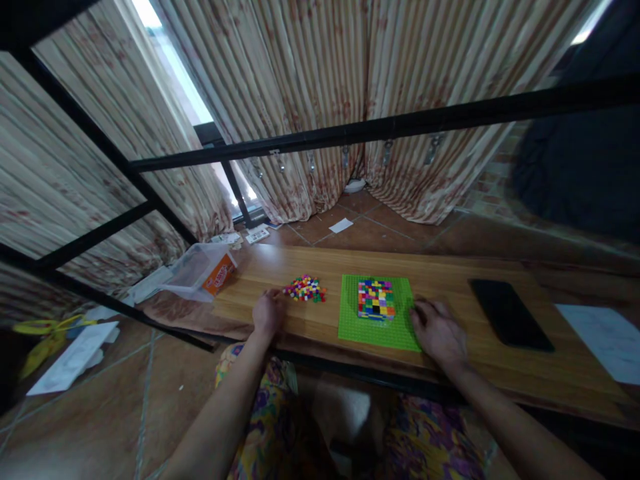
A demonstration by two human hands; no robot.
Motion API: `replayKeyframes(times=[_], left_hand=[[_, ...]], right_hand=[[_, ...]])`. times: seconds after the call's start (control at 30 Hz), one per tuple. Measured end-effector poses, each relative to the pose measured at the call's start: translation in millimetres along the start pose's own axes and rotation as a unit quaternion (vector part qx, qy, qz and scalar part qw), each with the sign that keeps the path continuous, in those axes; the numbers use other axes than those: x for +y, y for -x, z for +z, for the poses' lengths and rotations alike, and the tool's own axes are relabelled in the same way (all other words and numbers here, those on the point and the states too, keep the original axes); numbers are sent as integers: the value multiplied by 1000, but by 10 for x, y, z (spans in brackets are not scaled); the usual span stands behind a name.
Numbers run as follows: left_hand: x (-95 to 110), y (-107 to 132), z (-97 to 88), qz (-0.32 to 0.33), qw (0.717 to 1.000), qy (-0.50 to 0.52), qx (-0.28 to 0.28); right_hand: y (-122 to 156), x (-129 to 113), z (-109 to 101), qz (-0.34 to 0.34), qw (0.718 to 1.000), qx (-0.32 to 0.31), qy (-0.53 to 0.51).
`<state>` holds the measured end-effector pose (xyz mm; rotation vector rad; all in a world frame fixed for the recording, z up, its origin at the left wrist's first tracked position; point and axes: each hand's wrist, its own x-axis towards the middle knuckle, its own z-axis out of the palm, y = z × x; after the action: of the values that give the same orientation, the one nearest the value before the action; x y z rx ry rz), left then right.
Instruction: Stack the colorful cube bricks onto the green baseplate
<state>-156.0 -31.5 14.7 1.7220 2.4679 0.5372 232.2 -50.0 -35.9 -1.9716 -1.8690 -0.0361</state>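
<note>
While the brick build (376,298) sits on the green baseplate (350,320) between my left hand (269,313) and right hand (441,333), the left curls beside the loose bricks (307,289), the right bends at the plate's right edge; I cannot tell whether either grips anything.

Bare forearms (227,403) reach out from the near side | left hand (269,315) loosely curled | right hand (443,335) back up, bent fingers (420,308) pointing far left
</note>
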Motion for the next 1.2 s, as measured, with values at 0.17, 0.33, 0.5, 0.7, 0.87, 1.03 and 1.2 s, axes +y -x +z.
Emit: replayKeyframes(times=[0.17, 0.33, 0.5, 0.7, 0.87, 1.03, 1.2], left_hand=[[-18, -233, 67, 28, 1000, 2, -4], [-11, -275, 183, 46, 999, 3, -9], [-8, -230, 225, 35, 999, 6, -5], [67, -142, 173, -33, 998, 55, 5], [68, -63, 97, -67, 986, 155, 7], [99, 272, 232, -44, 952, 302, 15], [386, 717, 399, -8, 907, 421, -17]], right_hand=[[5, 16, 18, -5, 1000, 8, 7], [11, 23, 30, -6, 1000, 14, 14], [9, 29, 27, -15, 1000, 21, 14], [6, -13, -27, -4, 1000, 5, 17], [-3, -46, -55, 1, 1000, 1, 8], [-8, -59, -59, 4, 1000, 3, -1], [-16, -65, -57, 6, 1000, 2, -7]])
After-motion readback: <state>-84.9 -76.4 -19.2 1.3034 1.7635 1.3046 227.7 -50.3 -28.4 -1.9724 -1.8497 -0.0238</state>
